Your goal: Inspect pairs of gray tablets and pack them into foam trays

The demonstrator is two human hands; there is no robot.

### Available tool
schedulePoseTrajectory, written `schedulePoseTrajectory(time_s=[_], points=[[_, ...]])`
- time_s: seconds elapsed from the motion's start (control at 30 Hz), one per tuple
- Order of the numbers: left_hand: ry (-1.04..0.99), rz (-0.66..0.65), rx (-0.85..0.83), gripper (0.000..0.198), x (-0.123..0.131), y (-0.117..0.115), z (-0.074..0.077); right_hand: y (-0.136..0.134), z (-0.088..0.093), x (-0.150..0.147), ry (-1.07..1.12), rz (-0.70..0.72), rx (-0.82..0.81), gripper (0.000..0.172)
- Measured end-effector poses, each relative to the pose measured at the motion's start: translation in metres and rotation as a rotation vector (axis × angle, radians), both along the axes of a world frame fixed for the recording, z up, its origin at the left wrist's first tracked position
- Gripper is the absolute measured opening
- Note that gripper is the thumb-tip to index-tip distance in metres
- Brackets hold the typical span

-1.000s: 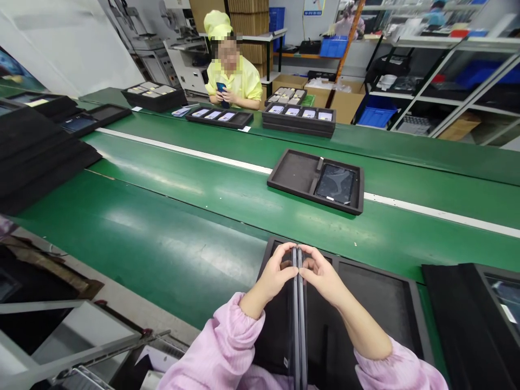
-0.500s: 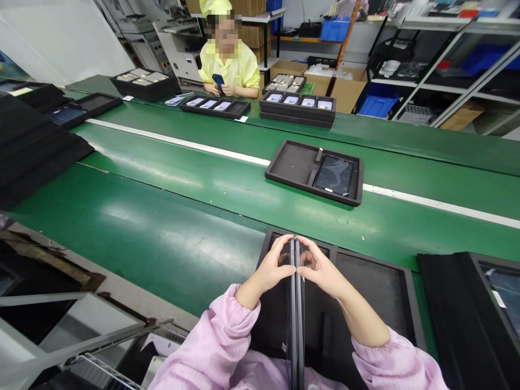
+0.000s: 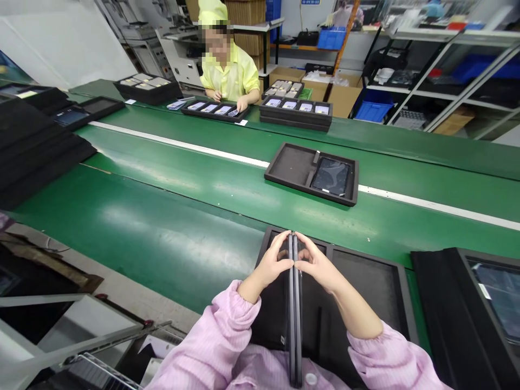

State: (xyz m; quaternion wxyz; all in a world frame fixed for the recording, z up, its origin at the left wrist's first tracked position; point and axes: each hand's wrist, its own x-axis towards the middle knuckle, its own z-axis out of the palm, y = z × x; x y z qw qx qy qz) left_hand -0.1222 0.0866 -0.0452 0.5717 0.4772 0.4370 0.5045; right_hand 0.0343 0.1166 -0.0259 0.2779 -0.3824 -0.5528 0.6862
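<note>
Two thin dark tablets stand on edge side by side, close to my body. My left hand (image 3: 273, 263) is closed on the far upper part of the left tablet (image 3: 291, 319), thumb and fingers pinching its edge. In the same way my right hand (image 3: 319, 264) grips the right tablet (image 3: 299, 325). The tablets lie almost flush, with a narrow dark line between them. Below them is a black foam tray (image 3: 369, 287) with a divider. The tablets' lower ends reach my pink sleeves and clothing.
Further off on the green bench (image 3: 195, 184) lies a black tray (image 3: 284, 162) with one tablet (image 3: 331, 176) in its right compartment. Another tablet (image 3: 499, 298) sits in a tray at right. Dark foam trays (image 3: 32, 151) are stacked at left. A co-worker (image 3: 229, 70) stands opposite, by small trays.
The two tablets have come slightly closer together, still in my hands. The co-worker no longer holds up the dark blue object; one hand now reaches into the tray's right end.
</note>
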Motion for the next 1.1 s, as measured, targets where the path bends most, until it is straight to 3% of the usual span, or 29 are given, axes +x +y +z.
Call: schedulePoseTrajectory(time_s=[0.47,0.63,0.8,0.97,1.1], points=[[-0.048,0.047,0.015,0.071,0.001,0.001,-0.007,-0.002,-0.007,-0.004,0.062,-0.004,0.030,0.080],[-0.039,0.122,0.012,0.066,0.008,-0.020,-0.015,-0.020,-0.024,-0.002,0.074,-0.010,0.101,0.080],[-0.084,0.233,-0.118,0.065,0.012,-0.046,-0.017,-0.052,-0.043,-0.005,0.091,-0.023,0.246,0.067],[-0.079,0.311,-0.203,0.064,0.010,-0.051,-0.009,-0.067,-0.045,-0.015,0.051,-0.055,0.280,0.057],[-0.090,0.315,-0.241,0.068,0.012,-0.057,-0.016,-0.069,-0.044,-0.017,0.044,-0.076,0.266,0.056]])
